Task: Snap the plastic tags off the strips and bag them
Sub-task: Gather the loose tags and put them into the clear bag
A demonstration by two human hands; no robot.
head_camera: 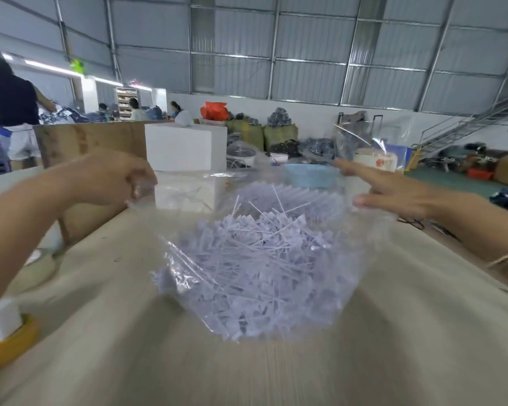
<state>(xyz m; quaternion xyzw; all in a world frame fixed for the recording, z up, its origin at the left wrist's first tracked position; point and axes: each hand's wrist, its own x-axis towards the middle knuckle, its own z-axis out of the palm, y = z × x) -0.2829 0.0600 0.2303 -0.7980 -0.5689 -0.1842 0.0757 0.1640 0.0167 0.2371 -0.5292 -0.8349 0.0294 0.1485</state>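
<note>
A clear plastic bag [188,276] stands open on the pale wooden table [247,373], filled with a heap of pale lilac plastic tags [261,265] and thin stems. My left hand [112,177] is shut on the bag's rim at the upper left. My right hand [393,189] is at the rim on the upper right, fingers stretched out flat against the film; whether it pinches the plastic is blurred. No uncut strips are clear to see outside the bag.
A yellow tape roll [9,341] with a white block on it sits at the table's left edge. White foam boxes [182,153] and a blue basin [311,174] stand behind the bag. A person [12,109] stands far left; sacks and stairs line the back.
</note>
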